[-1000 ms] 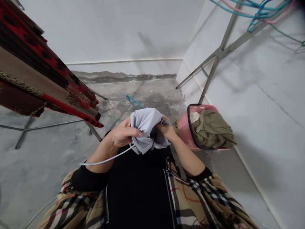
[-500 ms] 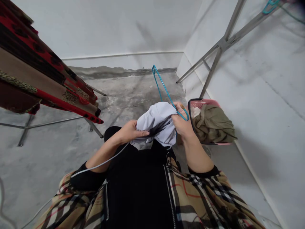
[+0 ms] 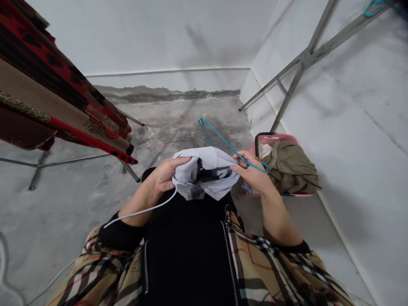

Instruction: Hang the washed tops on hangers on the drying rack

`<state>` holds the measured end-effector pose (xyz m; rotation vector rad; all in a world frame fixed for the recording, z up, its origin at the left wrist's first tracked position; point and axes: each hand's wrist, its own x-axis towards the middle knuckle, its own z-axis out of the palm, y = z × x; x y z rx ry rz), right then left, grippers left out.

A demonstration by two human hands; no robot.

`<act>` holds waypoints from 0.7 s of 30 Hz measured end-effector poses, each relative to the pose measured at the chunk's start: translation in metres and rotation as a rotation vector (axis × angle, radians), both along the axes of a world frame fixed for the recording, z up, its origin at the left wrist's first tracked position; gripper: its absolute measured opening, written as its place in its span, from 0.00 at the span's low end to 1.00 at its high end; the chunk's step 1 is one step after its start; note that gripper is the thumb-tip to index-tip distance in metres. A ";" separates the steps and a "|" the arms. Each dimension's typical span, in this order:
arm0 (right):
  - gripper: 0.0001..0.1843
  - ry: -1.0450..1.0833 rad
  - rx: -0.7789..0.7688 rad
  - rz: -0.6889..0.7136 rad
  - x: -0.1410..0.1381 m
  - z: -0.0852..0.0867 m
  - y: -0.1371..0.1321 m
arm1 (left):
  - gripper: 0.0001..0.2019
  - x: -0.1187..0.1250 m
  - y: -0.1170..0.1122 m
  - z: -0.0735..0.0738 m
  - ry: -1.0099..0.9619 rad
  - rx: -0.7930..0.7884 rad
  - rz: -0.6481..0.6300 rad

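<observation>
I hold a bunched pale grey garment (image 3: pixel 207 170) in front of my body with both hands. My left hand (image 3: pixel 164 174) is closed on its left edge. My right hand (image 3: pixel 253 174) is closed on a thin blue wire hanger (image 3: pixel 228 144) and touches the garment's right side. The hanger's hook end points away from me over the floor. A white cable (image 3: pixel 143 210) runs from under the garment along my left forearm.
A pink laundry basket (image 3: pixel 274 138) with an olive garment (image 3: pixel 291 168) sits on the floor by the right wall. A red patterned cloth (image 3: pixel 60 102) hangs on a metal rack at left. Another metal rack's legs (image 3: pixel 293 72) stand at upper right.
The blue hanger has tipped down from nearly upright to lying low across the garment's right side. My right hand has shifted right and lower; my left hand has regripped the garment's edge.
</observation>
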<state>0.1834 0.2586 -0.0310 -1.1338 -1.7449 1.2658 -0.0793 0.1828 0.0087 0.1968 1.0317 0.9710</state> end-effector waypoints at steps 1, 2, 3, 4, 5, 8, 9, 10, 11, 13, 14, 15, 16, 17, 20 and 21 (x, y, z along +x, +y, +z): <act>0.11 -0.004 -0.004 -0.034 0.008 -0.003 -0.005 | 0.09 -0.001 0.001 0.002 -0.026 -0.021 0.013; 0.12 0.019 -0.010 -0.071 0.017 -0.006 -0.010 | 0.09 -0.001 0.001 0.003 -0.045 -0.035 0.026; 0.14 0.064 -0.018 -0.102 0.027 -0.009 -0.015 | 0.08 -0.002 0.001 0.003 -0.058 -0.045 0.034; 0.16 0.127 -0.024 -0.116 0.038 -0.012 -0.020 | 0.08 -0.003 0.001 0.004 -0.066 -0.054 0.043; 0.18 0.198 -0.027 -0.119 0.048 -0.014 -0.025 | 0.08 -0.004 0.001 0.003 -0.072 -0.063 0.051; 0.19 0.231 -0.009 -0.036 0.073 -0.013 -0.038 | 0.06 -0.006 0.001 0.003 -0.093 -0.081 0.060; 0.19 0.162 -0.008 0.024 0.076 -0.011 -0.041 | 0.06 -0.006 0.001 0.004 -0.098 -0.077 0.061; 0.18 0.066 -0.009 0.089 0.077 -0.008 -0.043 | 0.06 -0.006 0.001 0.005 -0.098 -0.071 0.062; 0.17 -0.040 -0.007 0.147 0.075 -0.005 -0.044 | 0.06 -0.006 0.001 0.006 -0.092 -0.062 0.065; 0.16 -0.188 0.010 0.210 0.065 -0.002 -0.044 | 0.06 -0.006 0.000 0.008 -0.073 -0.044 0.071; 0.17 -0.221 0.018 0.211 0.058 -0.002 -0.044 | 0.05 -0.007 -0.001 0.009 -0.067 -0.034 0.072; 0.17 -0.235 0.024 0.204 0.051 -0.003 -0.043 | 0.05 -0.007 -0.002 0.010 -0.064 -0.025 0.071; 0.18 -0.238 0.024 0.195 0.045 -0.005 -0.042 | 0.05 -0.007 -0.003 0.012 -0.062 -0.013 0.065; 0.18 -0.235 0.018 0.190 0.038 -0.007 -0.041 | 0.05 -0.007 -0.004 0.013 -0.060 0.000 0.055; 0.18 -0.210 -0.006 0.218 0.019 -0.012 -0.037 | 0.07 -0.004 -0.009 0.017 -0.044 0.037 0.021; 0.18 -0.195 -0.013 0.240 0.012 -0.014 -0.036 | 0.08 0.000 -0.010 0.019 -0.039 0.047 0.008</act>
